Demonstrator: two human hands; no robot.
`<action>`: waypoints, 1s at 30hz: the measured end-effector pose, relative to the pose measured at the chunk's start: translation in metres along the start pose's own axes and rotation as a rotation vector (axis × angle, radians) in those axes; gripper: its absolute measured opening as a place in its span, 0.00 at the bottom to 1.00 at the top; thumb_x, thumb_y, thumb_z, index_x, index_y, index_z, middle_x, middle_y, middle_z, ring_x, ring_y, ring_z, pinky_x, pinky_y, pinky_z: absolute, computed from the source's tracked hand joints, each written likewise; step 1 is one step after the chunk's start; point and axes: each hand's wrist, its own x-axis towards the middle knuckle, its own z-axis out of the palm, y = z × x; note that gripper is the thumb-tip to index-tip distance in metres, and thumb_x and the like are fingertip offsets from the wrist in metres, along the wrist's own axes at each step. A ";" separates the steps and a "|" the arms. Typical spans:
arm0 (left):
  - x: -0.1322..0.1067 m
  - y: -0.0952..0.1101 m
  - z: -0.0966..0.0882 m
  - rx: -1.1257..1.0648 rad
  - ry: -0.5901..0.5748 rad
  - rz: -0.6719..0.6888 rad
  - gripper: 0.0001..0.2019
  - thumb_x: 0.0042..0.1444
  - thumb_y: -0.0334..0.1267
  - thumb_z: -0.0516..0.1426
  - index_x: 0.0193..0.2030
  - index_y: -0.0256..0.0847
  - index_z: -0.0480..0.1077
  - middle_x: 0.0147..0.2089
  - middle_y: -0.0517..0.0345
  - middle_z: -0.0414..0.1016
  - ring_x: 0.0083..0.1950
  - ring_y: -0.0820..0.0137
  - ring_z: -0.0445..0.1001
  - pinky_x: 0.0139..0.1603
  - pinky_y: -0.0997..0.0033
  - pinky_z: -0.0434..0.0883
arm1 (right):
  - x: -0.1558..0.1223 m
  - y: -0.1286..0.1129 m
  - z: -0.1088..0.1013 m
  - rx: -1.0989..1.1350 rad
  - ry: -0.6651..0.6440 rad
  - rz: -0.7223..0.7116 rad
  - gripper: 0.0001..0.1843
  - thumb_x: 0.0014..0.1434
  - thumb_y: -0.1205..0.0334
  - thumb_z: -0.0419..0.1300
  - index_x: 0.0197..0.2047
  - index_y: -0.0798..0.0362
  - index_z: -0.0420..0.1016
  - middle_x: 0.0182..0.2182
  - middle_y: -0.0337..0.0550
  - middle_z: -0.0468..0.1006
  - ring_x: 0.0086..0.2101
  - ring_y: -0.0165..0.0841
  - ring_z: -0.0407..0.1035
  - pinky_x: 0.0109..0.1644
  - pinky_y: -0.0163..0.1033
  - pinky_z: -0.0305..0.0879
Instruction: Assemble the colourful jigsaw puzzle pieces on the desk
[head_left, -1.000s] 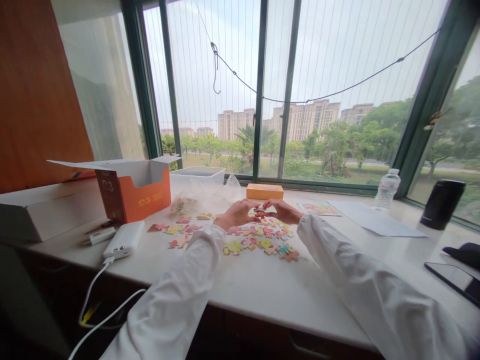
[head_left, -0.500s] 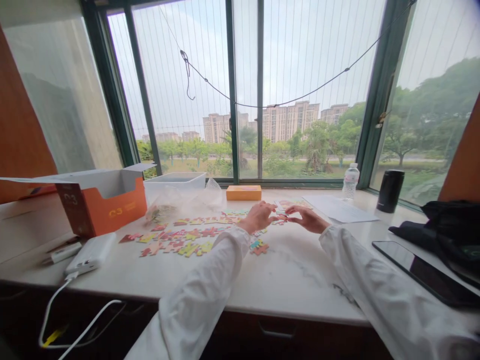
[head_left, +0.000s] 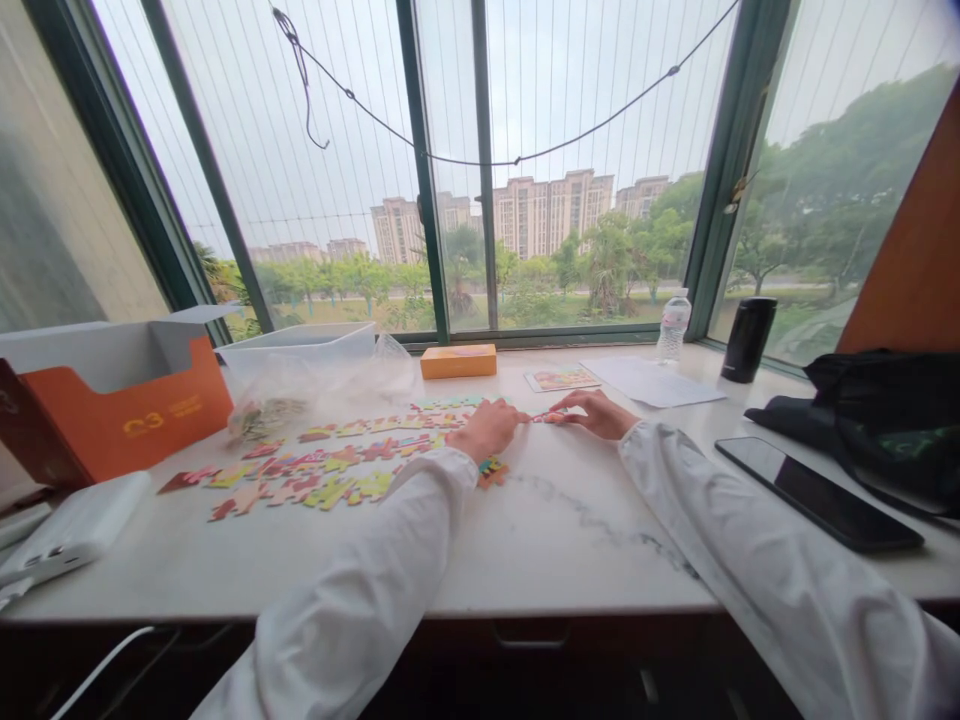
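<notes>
A wide window (head_left: 442, 170) with dark green frames fills the far side of the room, and many thin vertical wires (head_left: 600, 110) run down behind the glass. A dark cord (head_left: 517, 162) hangs in a loose curve across the panes. Outside, the sky (head_left: 585, 90) is pale and overcast, so the light is soft and grey. Tall apartment buildings (head_left: 544, 215) stand behind green trees (head_left: 607, 265) and a lawn (head_left: 360, 312). A pale panel (head_left: 52, 210) closes the left side, and a reddish-brown wooden panel (head_left: 911, 240) stands at right. Below the window runs a white marble-like counter (head_left: 570, 560) with veins, above dark wooden drawers (head_left: 532, 650)
</notes>
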 end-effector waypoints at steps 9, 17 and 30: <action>0.002 -0.001 0.004 0.021 0.006 0.023 0.25 0.60 0.27 0.47 0.60 0.54 0.68 0.54 0.56 0.75 0.53 0.63 0.69 0.54 0.62 0.66 | 0.003 0.001 0.000 0.016 -0.061 -0.116 0.14 0.63 0.56 0.56 0.46 0.44 0.81 0.41 0.43 0.81 0.42 0.35 0.73 0.52 0.40 0.65; 0.000 0.001 0.002 0.037 0.005 0.027 0.26 0.61 0.26 0.46 0.61 0.54 0.67 0.54 0.57 0.75 0.53 0.64 0.69 0.52 0.63 0.66 | 0.007 -0.001 0.001 -0.043 -0.085 -0.109 0.12 0.64 0.58 0.55 0.43 0.45 0.81 0.38 0.41 0.81 0.39 0.35 0.74 0.49 0.40 0.65; -0.004 0.002 -0.007 0.043 -0.013 -0.015 0.24 0.62 0.26 0.46 0.59 0.53 0.69 0.54 0.54 0.75 0.54 0.61 0.69 0.53 0.59 0.66 | 0.004 -0.010 0.012 -0.094 0.024 0.077 0.16 0.65 0.62 0.51 0.52 0.43 0.75 0.52 0.41 0.77 0.54 0.41 0.68 0.62 0.52 0.55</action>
